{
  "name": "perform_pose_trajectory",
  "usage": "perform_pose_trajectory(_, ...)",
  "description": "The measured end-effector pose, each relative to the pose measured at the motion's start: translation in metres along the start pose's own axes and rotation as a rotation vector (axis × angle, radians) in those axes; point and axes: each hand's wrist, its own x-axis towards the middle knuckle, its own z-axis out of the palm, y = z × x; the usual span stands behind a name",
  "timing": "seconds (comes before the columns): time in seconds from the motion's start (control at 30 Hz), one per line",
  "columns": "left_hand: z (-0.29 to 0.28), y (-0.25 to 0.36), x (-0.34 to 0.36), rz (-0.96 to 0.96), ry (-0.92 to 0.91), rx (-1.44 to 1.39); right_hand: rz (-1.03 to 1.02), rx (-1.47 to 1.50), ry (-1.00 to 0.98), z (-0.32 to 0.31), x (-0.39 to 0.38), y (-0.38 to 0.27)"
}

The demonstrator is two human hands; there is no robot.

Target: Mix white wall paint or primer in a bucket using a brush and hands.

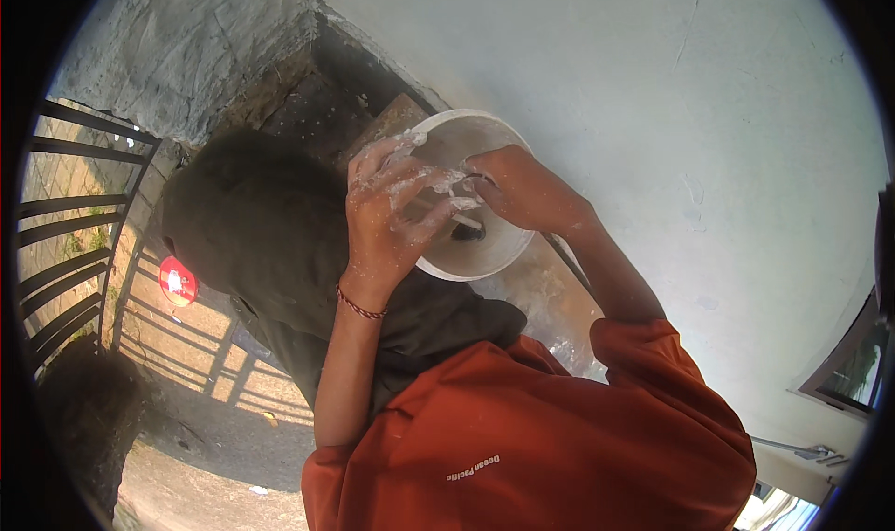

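Observation:
A round white tub [506, 249] sits in front of me, with both hands over its opening. My left hand [390, 195] is open, fingers apart and smeared with white paste, reaching over the tub's left side. Its fingertips meet the curled fingers of my right hand [524, 192], which is closed at the tub's right side. Whatever lies between the right fingertips is hidden; white paste shows there. Below the hands, inside the tub, a light stick-like piece [467, 220] and a dark piece [469, 234] are visible; I cannot tell their kind.
A pale wall [690, 158] rises close on the right, and a rough grey wall [186, 46] stands at the far left. My dark-clothed leg [266, 214] is beside the tub. Further left are a red round object [177, 280] and a dark barred railing [75, 205].

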Motion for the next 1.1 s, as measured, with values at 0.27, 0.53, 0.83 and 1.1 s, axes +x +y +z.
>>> perform_pose_trajectory(0.27,0.003,0.005,0.003,0.026,0.059,-0.014,-0.298,-0.272,-0.087,0.043,0.048,0.054)
perform_pose_trajectory(0.53,-0.003,0.003,-0.002,0.019,0.133,-0.065,-0.303,-0.681,-0.396,0.078,0.105,0.130)
perform_pose_trajectory(0.83,0.000,0.002,0.001,0.029,0.159,-0.106,-0.477,-0.245,-0.088,0.109,0.107,0.126)
perform_pose_trajectory(1.1,0.001,0.003,0.003,0.052,0.162,-0.133,-0.418,-0.300,-0.134,0.095,0.093,0.104)
